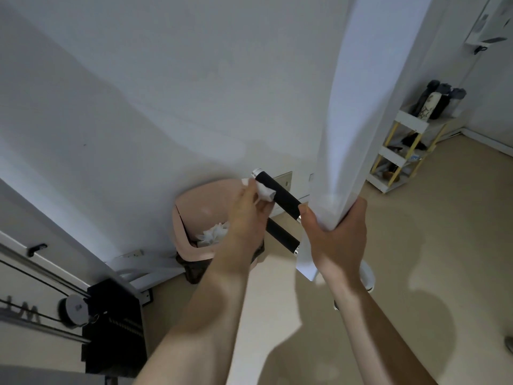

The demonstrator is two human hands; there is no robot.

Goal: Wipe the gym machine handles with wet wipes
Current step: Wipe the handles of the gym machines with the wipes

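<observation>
White walls [166, 79], beige floor [444, 245], pink bin [194, 218] by wall, shelf rack [404, 151] far right.

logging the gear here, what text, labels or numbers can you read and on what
"LM": pale raised letters on the machine frame, far left; more letters may be cut off.
Print on the black weight stack: a white row, too blurred to read.
Pattern on the black bag on the shelf: unreadable.
Wall paper, top right: too small to read.
Handle and wipe: no text.
</observation>
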